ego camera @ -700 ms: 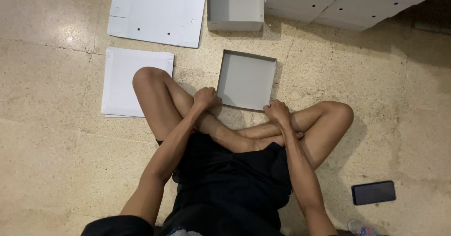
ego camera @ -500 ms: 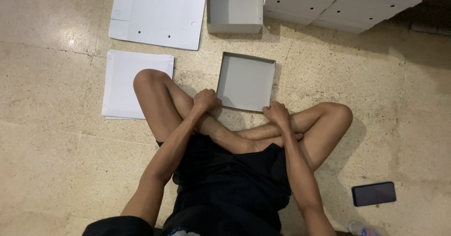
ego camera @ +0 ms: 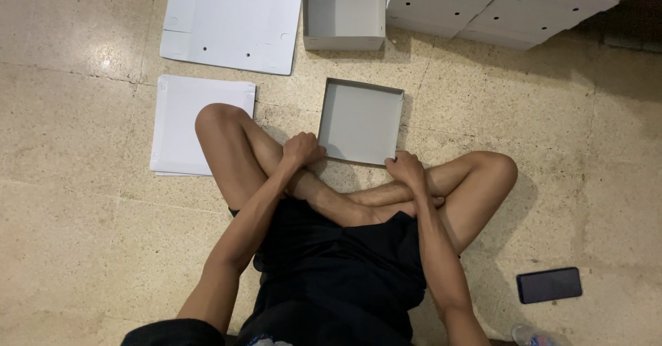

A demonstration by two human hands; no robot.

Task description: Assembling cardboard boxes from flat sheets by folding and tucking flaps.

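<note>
Matt grey cardboard tray (ego camera: 360, 120), speckled stone floor (ego camera: 83, 249)

- The person sits cross-legged on a speckled stone floor (ego camera: 83, 249), seen from above.
- The left hand (ego camera: 301, 150) grips the near left corner of a shallow grey box tray (ego camera: 361, 120), which lies flat on the floor.
- The right hand (ego camera: 407, 168) holds the tray's near right corner (fingers curled over the rim).
- A stack of flat white sheets (ego camera: 181, 122) lies beside the left knee.
- A larger punched flat sheet (ego camera: 231, 18) lies farther off, next to a deeper open box (ego camera: 345, 14).
- Finished white boxes (ego camera: 510, 5) are piled at the upper right.
- A dark phone (ego camera: 549, 285) lies near the right arm.
</note>
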